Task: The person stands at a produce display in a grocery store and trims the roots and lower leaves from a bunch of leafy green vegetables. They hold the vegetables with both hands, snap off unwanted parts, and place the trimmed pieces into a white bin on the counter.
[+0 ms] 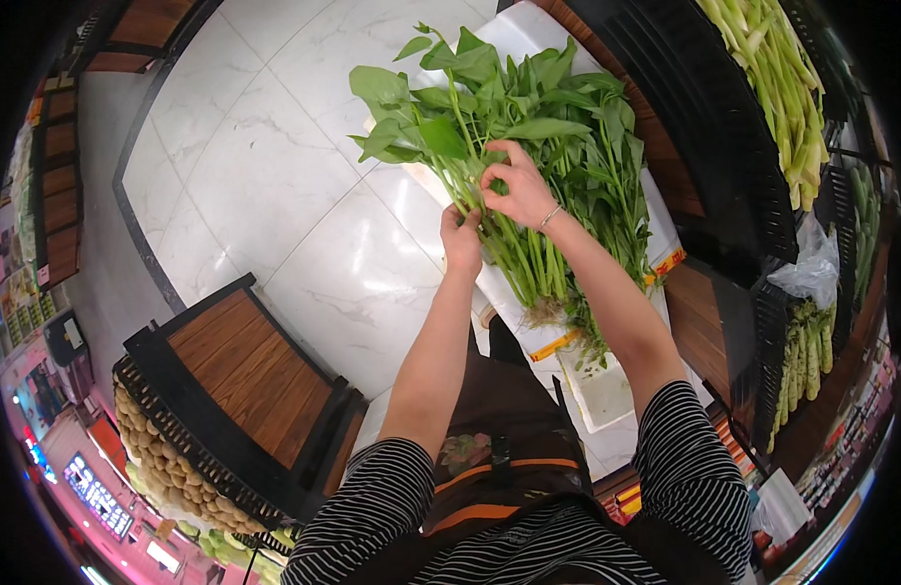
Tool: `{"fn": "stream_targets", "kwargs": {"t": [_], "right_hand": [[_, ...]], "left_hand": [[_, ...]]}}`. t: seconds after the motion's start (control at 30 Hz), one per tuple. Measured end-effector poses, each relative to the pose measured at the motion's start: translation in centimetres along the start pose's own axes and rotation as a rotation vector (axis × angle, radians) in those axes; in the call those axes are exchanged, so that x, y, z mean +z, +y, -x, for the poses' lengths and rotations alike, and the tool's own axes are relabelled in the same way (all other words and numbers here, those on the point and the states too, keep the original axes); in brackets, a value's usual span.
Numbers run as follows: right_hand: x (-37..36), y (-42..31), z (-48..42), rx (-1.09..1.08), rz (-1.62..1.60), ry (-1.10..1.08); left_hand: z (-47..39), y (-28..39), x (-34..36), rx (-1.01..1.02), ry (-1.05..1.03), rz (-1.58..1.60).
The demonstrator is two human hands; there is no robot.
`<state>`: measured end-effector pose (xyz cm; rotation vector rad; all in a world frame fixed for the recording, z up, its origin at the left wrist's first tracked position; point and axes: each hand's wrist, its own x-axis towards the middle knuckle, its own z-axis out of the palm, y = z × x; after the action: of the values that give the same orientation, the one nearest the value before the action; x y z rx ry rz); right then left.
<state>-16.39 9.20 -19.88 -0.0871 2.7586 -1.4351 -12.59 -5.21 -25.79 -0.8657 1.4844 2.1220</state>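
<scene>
Long-stemmed leafy greens [560, 157], which look like water spinach, lie heaped on a white foam box [659, 212] before me. Their pale roots [545, 313] point towards my body. My left hand [461, 241] grips a few stems [445, 172] at the heap's left edge, with their broad leaves spreading away from me. Just above and to the right, my right hand [520, 186] has its thumb and forefinger curled close to these stems. Whether it pinches a stem or leaf is unclear. A thin bracelet [551, 216] circles my right wrist.
Light floor tiles [311, 168] stretch to the left. A wood-panelled display stand [253, 373] with potatoes [172, 468] stands at lower left. On the right, black crates [703, 95] hold pale green stalks [772, 88], near a clear plastic bag [812, 256]. A smaller foam box [604, 402] sits near my legs.
</scene>
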Motion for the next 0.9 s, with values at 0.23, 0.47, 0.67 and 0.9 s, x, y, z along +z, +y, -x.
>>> {"fn": "stream_targets", "kwargs": {"t": [0.23, 0.47, 0.67, 0.9], "right_hand": [[0.7, -0.3, 3.5, 0.027, -0.054, 0.096], [3.0, 1.8, 6.8, 0.05, -0.281, 0.066], [4.4, 1.8, 9.1, 0.345, -0.859, 0.194], [4.7, 2.7, 10.3, 0.42, -0.966, 0.191]], "left_hand": [[-0.1, 0.3, 0.5, -0.028, 0.04, -0.071], [-0.7, -0.1, 0.6, -0.048, 0.018, -0.16], [-2.1, -1.8, 0.5, 0.022, 0.067, -0.168], [-3.0, -2.5, 0.2, 0.036, 0.076, -0.175]]}}
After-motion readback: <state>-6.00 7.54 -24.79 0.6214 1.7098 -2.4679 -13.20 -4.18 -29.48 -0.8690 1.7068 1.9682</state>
